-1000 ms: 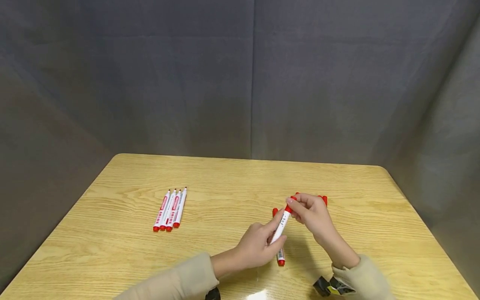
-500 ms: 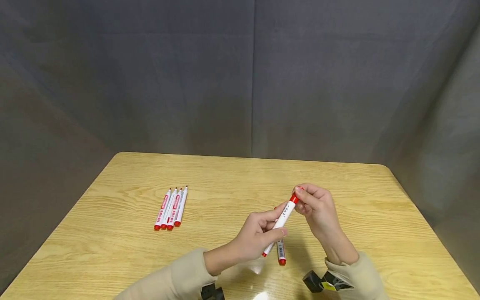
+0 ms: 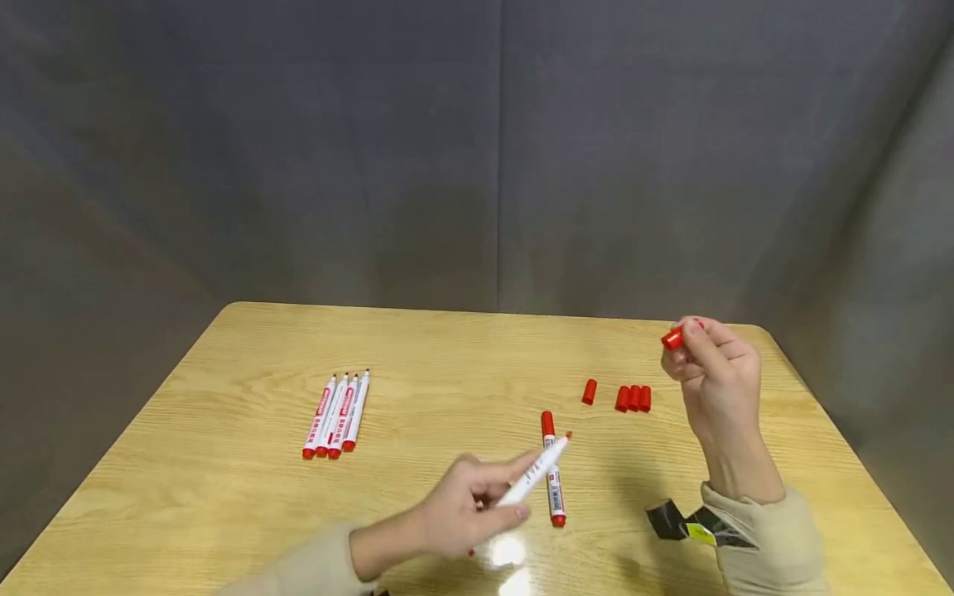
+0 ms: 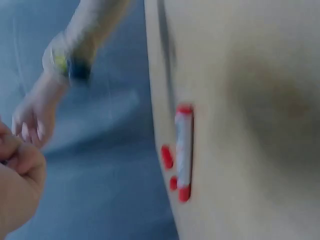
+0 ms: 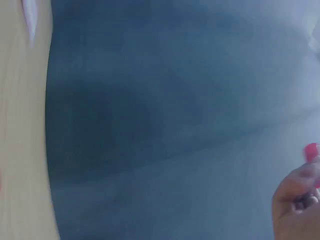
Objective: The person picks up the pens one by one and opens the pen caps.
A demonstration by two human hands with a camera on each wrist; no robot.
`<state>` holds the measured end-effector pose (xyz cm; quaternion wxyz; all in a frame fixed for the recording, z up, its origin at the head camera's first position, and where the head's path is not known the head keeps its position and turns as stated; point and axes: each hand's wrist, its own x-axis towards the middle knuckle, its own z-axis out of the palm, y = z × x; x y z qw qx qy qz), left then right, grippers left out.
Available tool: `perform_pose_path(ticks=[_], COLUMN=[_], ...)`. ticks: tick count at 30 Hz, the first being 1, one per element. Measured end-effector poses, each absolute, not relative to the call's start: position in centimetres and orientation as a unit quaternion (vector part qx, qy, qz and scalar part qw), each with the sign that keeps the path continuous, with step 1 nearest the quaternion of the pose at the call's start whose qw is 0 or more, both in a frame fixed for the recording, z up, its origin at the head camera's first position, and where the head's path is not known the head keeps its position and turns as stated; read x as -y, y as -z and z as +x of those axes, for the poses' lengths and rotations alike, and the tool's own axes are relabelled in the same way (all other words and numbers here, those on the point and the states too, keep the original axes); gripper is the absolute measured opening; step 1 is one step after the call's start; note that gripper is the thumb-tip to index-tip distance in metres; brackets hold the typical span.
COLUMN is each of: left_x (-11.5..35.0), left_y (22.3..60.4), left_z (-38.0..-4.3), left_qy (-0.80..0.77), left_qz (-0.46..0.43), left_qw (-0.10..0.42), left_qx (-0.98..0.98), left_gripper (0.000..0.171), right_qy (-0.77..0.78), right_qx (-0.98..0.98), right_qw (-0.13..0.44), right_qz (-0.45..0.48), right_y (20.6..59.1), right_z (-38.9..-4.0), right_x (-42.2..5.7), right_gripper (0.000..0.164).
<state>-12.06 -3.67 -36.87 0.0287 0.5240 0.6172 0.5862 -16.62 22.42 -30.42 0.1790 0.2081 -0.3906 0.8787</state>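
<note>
In the head view my left hand [image 3: 465,507] grips a white marker [image 3: 531,476] by its barrel, the bare red tip pointing up and right. Raised at the right, my right hand [image 3: 717,364] pinches a red marker cap [image 3: 673,338] between thumb and fingers. Beneath the held marker lies a capped red marker [image 3: 555,488], partly covered by it in this view. The left wrist view is blurred: the left hand [image 4: 20,180] sits at its left edge, and the marker it grips is hidden there. The right wrist view catches the right hand [image 5: 300,200] with the cap [image 5: 311,151].
Several uncapped white markers [image 3: 339,418] lie side by side on the left of the wooden table [image 3: 447,356]. A row of 3 red caps [image 3: 633,398] lies at the right, with a single red cap [image 3: 590,391] to its left. A grey curtain [image 3: 477,165] hangs behind.
The cap has come off the marker. My right hand has moved up and right with it, while my left hand has drawn down and left with the marker. Loose caps are now uncovered.
</note>
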Motion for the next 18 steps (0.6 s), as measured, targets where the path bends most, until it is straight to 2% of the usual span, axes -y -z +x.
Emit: perform_pose_path(ticks=[2,8,14,18], left_x=[4.2,5.7,8.2,9.8], left_y=[37.2,37.6,38.3,37.8], left_z=[-12.8,-14.3,-14.9,-15.0], left_qy=[-0.569,-0.562,-0.563,-0.55], left_qz=[0.503,0.463,0.387,0.348], left_qw=[-0.004,-0.011,-0.023,-0.055], left_qx=[-0.651,-0.685,-0.73,-0.757], left_gripper=[0.051,0.051,0.049,0.046], right_qy=[-0.834,-0.819,-0.805,-0.801], right_qx=[0.479,0.521,0.556,0.566], right_qw=[0.184,0.151,0.126,0.116], right_qz=[0.203,0.186,0.163,0.158], right_y=[30.3,30.6,31.2,31.5], right_z=[-16.0,-15.4,-15.2,-15.1], right_x=[-22.3,-22.2,-22.4,-22.8], right_gripper=[0.023,0.023,0.025,0.025])
